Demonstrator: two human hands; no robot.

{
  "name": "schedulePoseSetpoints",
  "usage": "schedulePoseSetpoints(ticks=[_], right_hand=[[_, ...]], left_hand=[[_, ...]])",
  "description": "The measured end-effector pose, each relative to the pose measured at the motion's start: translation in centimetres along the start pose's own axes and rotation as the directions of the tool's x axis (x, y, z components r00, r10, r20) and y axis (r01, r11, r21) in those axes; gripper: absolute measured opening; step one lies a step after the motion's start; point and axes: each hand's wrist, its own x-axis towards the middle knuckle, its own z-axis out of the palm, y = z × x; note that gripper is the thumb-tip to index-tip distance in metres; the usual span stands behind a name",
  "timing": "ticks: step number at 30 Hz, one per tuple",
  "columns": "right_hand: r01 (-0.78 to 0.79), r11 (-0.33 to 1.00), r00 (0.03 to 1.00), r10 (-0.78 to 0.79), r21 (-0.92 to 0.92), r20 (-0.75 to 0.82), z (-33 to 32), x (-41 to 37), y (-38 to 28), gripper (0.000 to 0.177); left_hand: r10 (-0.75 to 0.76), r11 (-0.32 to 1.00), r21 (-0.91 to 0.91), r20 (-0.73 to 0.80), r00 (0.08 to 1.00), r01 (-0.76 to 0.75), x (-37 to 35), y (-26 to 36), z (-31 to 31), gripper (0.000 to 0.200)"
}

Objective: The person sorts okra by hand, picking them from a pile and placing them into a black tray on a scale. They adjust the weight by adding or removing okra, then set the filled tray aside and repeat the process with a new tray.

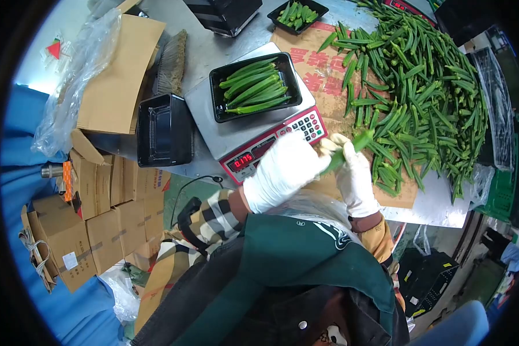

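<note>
you hold one okra pod (360, 140) just right of the frame's centre, between the scale (199, 109) and the okra heap (421, 98). your right hand (354, 179) is closed around the pod's lower half, and the tip pokes out above the fingers. your left hand (285, 170) is curled with its fingertips at the pod's lower end; the back of the glove hides whether they pinch it, so i cannot tell. holding the pod up off the desk (213, 40) likely lets you look it over.

both gloves are thin, white and slightly wrinkled. the pod is slim, ridged and tapered, a matt green.

on the scale's steel platform sits a glossy black plastic tray (214, 95), with its pods laid side by side lengthwise, probably so they fit the rectangle. the red display reads 0.175. the heap at upper right lies loose and tangled on a flat sheet of cardboard (305, 57) with red print. a stack of empty black trays (164, 130) waits left of the scale, within reach. brown cardboard boxes (98, 213) fill the lower left.
</note>
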Motion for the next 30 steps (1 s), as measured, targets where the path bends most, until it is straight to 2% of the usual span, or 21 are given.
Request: schedulePoseSetpoints(ticks=[1, 2, 4, 6, 7, 8, 10, 11, 12, 14, 15, 16, 18, 21, 24, 26, 28, 30], right_hand=[[-0.025, 0.999, 0.999, 0.024, -0.032, -0.049, -1.9, 0.3, 0.2, 0.035], [-0.034, 0.998, 0.982, 0.025, -0.044, -0.186, -2.8, 0.2, 0.2, 0.028], [-0.040, 0.995, 0.979, 0.058, 0.094, -0.197, -5.8, -0.5, 0.2, 0.021], [-0.041, 0.965, 0.979, 0.091, 0.259, -0.184, -8.8, -0.9, 0.6, 0.018], [-0.025, 0.970, 0.959, 0.092, 0.244, -0.268, -9.5, -1.1, 0.7, 0.017], [-0.027, 0.963, 0.953, 0.106, 0.267, -0.285, -10.0, -1.3, 0.9, 0.016], [-0.030, 0.948, 0.939, 0.135, 0.316, -0.317, -10.7, -1.4, 1.3, 0.016], [-0.051, 0.945, 0.942, 0.152, 0.323, -0.298, -10.5, -1.5, 1.5, 0.017], [-0.072, 0.946, 0.948, 0.163, 0.315, -0.273, -10.3, -1.5, 1.8, 0.017], [-0.106, 0.950, 0.958, 0.177, 0.295, -0.224, -9.6, -1.4, 2.2, 0.018], [-0.117, 0.947, 0.959, 0.187, 0.300, -0.215, -8.9, -1.4, 2.3, 0.020], [-0.125, 0.950, 0.966, 0.182, 0.285, -0.184, -8.9, -1.1, 2.6, 0.021], [-0.161, 0.956, 0.946, 0.220, 0.245, -0.237, -8.9, -1.1, 2.8, 0.021], [-0.170, 0.955, 0.944, 0.229, 0.242, -0.238, -9.8, -0.9, 3.0, 0.022], [-0.160, 0.961, 0.933, 0.221, 0.224, -0.283, -10.1, -0.8, 3.0, 0.021], [-0.147, 0.956, 0.932, 0.220, 0.252, -0.290, -10.3, -0.9, 3.0, 0.021], [-0.138, 0.951, 0.919, 0.227, 0.276, -0.322, -10.3, -1.0, 2.9, 0.020], [-0.110, 0.950, 0.919, 0.209, 0.293, -0.335, -10.4, -1.3, 2.6, 0.020]], left_hand=[[-0.011, 0.993, -0.120, -0.014, 1.000, 0.009, -0.1, -0.2, -0.1, 0.029], [-0.027, 0.971, -0.239, -0.026, 0.999, 0.020, -0.3, -0.5, -0.4, 0.031], [-0.233, 0.958, -0.191, -0.076, 0.970, 0.215, -0.9, -2.9, -3.0, 0.035], [-0.528, 0.848, -0.216, -0.296, 0.796, 0.483, -2.3, -6.3, -3.9, 0.031], [-0.605, 0.796, -0.245, -0.350, 0.715, 0.554, -3.3, -8.7, -4.4, 0.032], [-0.671, 0.738, -0.279, -0.400, 0.625, 0.615, -4.4, -11.1, -4.6, 0.032], [-0.855, 0.512, -0.543, -0.249, 0.454, 0.666, -6.5, -14.2, -4.4, 0.037], [-0.887, 0.449, -0.462, -0.125, 0.445, 0.765, -6.8, -14.7, -4.6, 0.042], [-0.902, 0.383, -0.445, 0.009, 0.431, 0.810, -7.8, -16.0, -3.6, 0.045], [-0.856, -0.014, -0.666, 0.394, 0.336, 0.745, -6.6, -14.7, -3.2, 0.040], [-0.826, -0.010, -0.649, 0.434, 0.360, 0.760, -7.7, -16.1, -1.6, 0.033], [-0.848, -0.029, -0.701, 0.394, 0.354, 0.713, -6.7, -16.0, -1.3, 0.026], [-0.796, -0.112, -0.651, 0.511, 0.324, 0.751, -4.9, -17.1, -2.3, 0.024], [-0.734, -0.207, -0.641, 0.601, 0.316, 0.739, -0.4, -18.7, -1.8, 0.029], [-0.651, -0.197, -0.671, 0.634, 0.416, 0.715, 4.9, -22.2, 0.9, 0.028], [-0.616, -0.233, -0.665, 0.665, 0.421, 0.709, 9.5, -22.6, 2.1, 0.029], [-0.542, -0.465, -0.670, 0.732, 0.412, 0.579, 12.3, -24.1, 6.0, 0.032], [-0.548, -0.610, -0.642, 0.765, 0.338, 0.465, 15.1, -24.1, 10.4, 0.030]])
